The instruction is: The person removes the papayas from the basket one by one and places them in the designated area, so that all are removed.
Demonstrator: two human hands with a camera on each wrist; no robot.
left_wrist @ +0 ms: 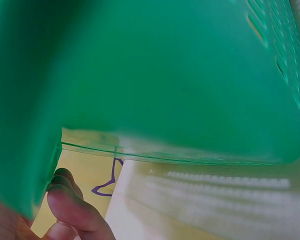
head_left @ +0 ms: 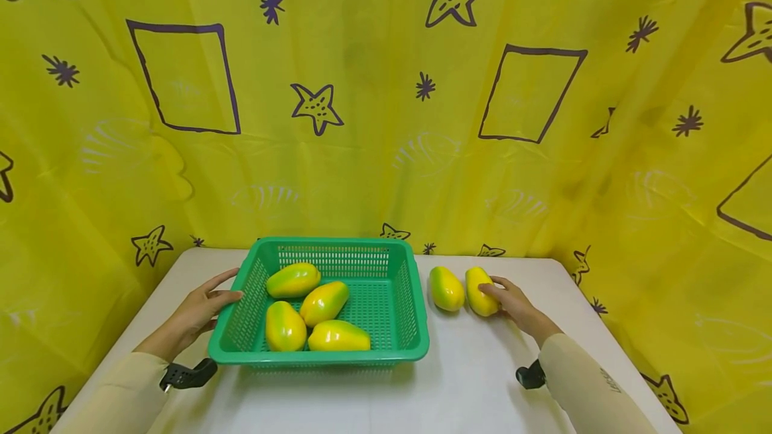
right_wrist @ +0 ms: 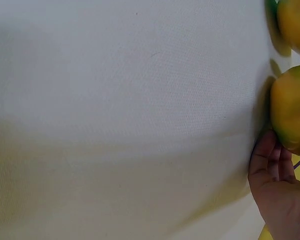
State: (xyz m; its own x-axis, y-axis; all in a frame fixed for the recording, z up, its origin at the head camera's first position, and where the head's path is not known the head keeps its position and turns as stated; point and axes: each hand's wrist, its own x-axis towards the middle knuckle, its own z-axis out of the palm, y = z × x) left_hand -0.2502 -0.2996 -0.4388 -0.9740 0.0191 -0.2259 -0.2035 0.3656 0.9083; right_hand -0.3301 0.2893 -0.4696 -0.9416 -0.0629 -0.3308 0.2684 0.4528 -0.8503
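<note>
the left hand [head_left: 194, 310] grips the left rim of the green basket [head_left: 319, 357], thumb laid over the edge; the basket sits left of centre on the white table [head_left: 464, 380]. four fruits [head_left: 324, 304], yellow-green, lie inside, mostly toward its left. to the right of the basket, the right hand [head_left: 519, 303] grasps the outer fruit [head_left: 476, 297] from its right side; the inner fruit [head_left: 447, 289] lies just beside it, between it and the basket.
</note>
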